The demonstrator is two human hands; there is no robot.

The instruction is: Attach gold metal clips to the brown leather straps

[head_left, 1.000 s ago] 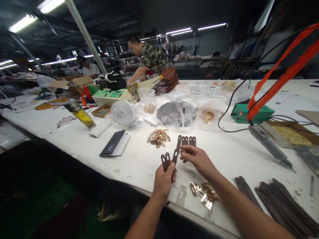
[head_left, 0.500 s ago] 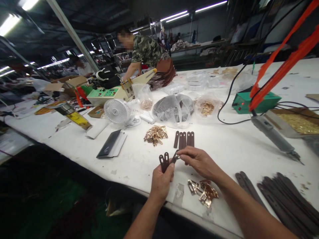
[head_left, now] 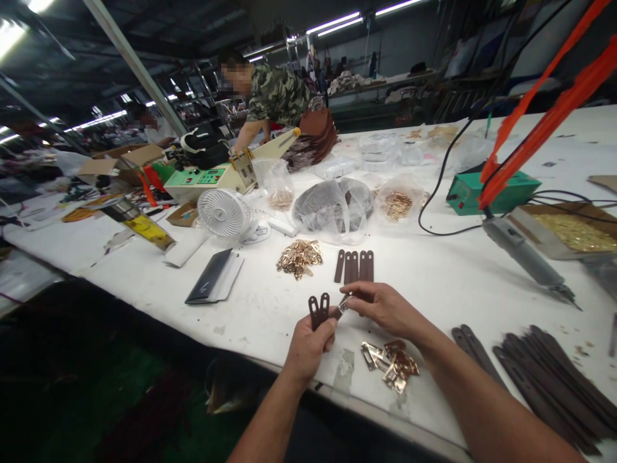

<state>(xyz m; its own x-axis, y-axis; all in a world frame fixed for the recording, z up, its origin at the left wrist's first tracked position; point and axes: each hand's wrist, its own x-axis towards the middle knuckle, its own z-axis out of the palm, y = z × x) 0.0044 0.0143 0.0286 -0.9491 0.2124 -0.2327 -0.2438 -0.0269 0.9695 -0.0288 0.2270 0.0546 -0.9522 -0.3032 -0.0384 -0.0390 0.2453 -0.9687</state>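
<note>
My left hand [head_left: 307,350] is closed around several dark brown straps [head_left: 318,311]; two slotted ends stick up from the fist, and another strap leans toward the right. On that leaning strap a shiny metal plate [head_left: 343,305] shows, pinched at its end by the fingers of my right hand [head_left: 388,310]. Below my right hand lies a small heap of gold-coloured slotted plates [head_left: 393,365]. A bigger pile of similar gold pieces [head_left: 299,258] sits farther back. Beside it, short brown straps [head_left: 355,267] are laid out in a row.
Long brown straps [head_left: 549,379] lie at the right. An electric screwdriver [head_left: 525,251] hangs by orange strips near a green box [head_left: 496,193]. A notebook [head_left: 212,276], white fan [head_left: 222,213] and plastic bags [head_left: 332,207] stand behind. A co-worker [head_left: 277,96] leans over the far side.
My right fingers have shifted slightly down along the leaning strap, over the metal plate. The whole view has moved a little; both hands stay together.
</note>
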